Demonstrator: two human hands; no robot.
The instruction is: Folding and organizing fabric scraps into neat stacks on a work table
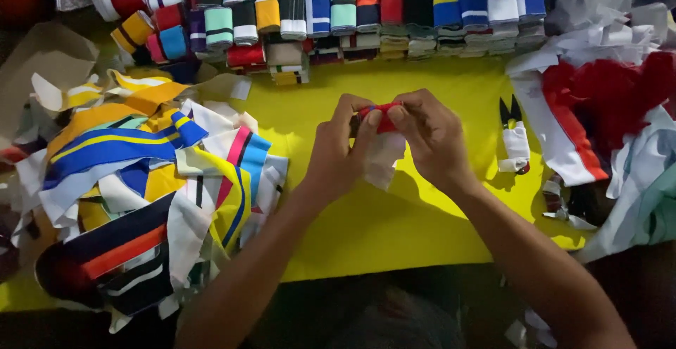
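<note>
Left hand [336, 153] and right hand [429, 138] pinch one red ribbed band [382, 120] (white strip hanging) mid-table [394, 229]; one thread snips [512, 138] lies right.

One head-worn view, looking steeply down, close over the yellow table [394, 236]; forearms entering from below

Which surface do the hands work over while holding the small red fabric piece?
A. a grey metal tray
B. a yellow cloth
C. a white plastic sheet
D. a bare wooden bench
B: both the left hand and the right hand pinch the red fabric piece above the yellow cloth covering the table.
</note>
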